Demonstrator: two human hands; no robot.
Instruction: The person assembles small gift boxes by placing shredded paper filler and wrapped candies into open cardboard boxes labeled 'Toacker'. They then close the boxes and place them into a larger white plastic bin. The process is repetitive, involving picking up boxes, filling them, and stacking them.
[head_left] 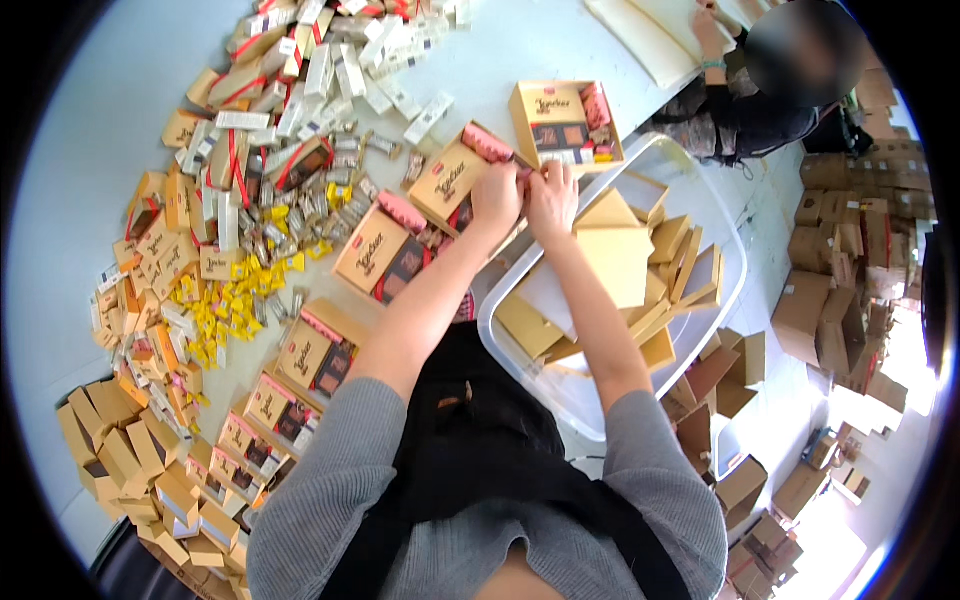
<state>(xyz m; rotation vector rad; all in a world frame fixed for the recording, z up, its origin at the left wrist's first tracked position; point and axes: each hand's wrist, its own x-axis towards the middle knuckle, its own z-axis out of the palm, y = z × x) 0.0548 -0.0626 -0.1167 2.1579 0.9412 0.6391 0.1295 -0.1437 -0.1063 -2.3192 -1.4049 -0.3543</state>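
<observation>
My left hand [497, 205] and my right hand [551, 204] meet with fingers pinched together at the right end of an open gift box [446, 182]. Something small and pinkish shows between the fingertips; the fingers hide most of it. A pink roll-shaped packet [487, 143] lies in that box beside a tan printed panel. Just beyond my right hand sits another filled gift box [557, 112]. Nearer and to the left of my left forearm is a third filled box [372, 245], with a pink packet and dark pieces in it.
A clear plastic tub [735, 275] of cardboard box parts stands under my right forearm. Heaped on the table are yellow wrapped pieces [222, 305], slim white cartons [320, 70] and open tan boxes [122, 455]. More filled boxes [282, 408] line the near edge. A person [745, 120] is at the far right.
</observation>
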